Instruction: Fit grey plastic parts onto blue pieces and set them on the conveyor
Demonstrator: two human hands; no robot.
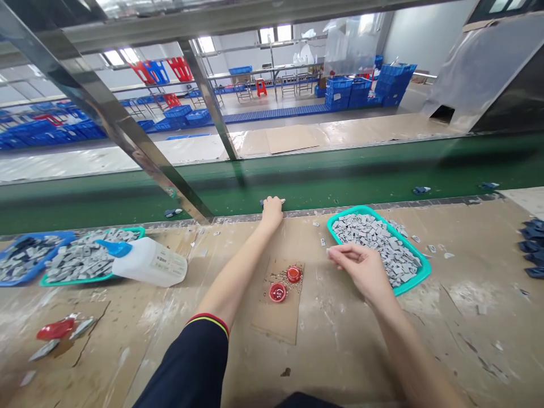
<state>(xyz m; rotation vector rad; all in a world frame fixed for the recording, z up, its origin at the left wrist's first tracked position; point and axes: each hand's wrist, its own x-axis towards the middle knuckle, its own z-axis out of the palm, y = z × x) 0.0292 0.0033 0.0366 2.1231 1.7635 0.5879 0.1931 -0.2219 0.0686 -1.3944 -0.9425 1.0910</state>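
Note:
My left hand (272,212) reaches out to the green conveyor belt (221,184), its fingers closed round a small dark-blue part with a light tip (262,203), mostly hidden under them. My right hand (361,266) is held above the cardboard-covered bench beside the turquoise tray (425,271) of small grey pieces (378,243). Its thumb and forefinger are pinched together; what they hold, if anything, is too small to make out. Between my arms, two small red cups (277,292) of liquid sit on a cardboard piece (276,328).
A white bottle with a blue spout (155,262) lies on a second turquoise tray (138,231) at left, near a blue tray (70,235). Dark-blue parts (533,241) are heaped at right; others (420,190) lie on the belt. A metal post (127,136) slants down to the bench.

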